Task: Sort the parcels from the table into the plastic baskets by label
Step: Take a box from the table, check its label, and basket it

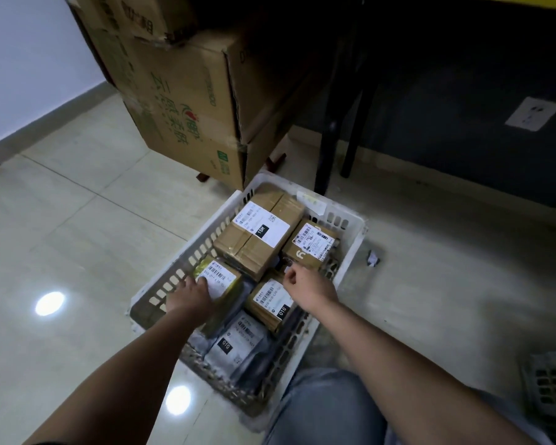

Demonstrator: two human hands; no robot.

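Observation:
A white slotted plastic basket (187, 268) stands on the floor, filled with labelled parcels. My left hand (190, 295) grips a yellow-green parcel (223, 277) with a white label at the basket's left side. My right hand (305, 284) hovers with curled fingers over a small brown box marked 010 (270, 303), and nothing shows in its grip. Behind lie a large taped brown box marked 15H (260, 232) and a small brown box with barcodes (312, 244). A grey bag marked 010 (238, 338) lies at the near end.
Stacked cardboard cartons (187, 101) stand behind the basket on the left. Dark table legs (331, 130) rise at its far right corner. A second basket's corner (549, 383) shows at the lower right. A paper scrap (373, 257) lies on the tiled floor. My knee (321, 409) is close to the basket.

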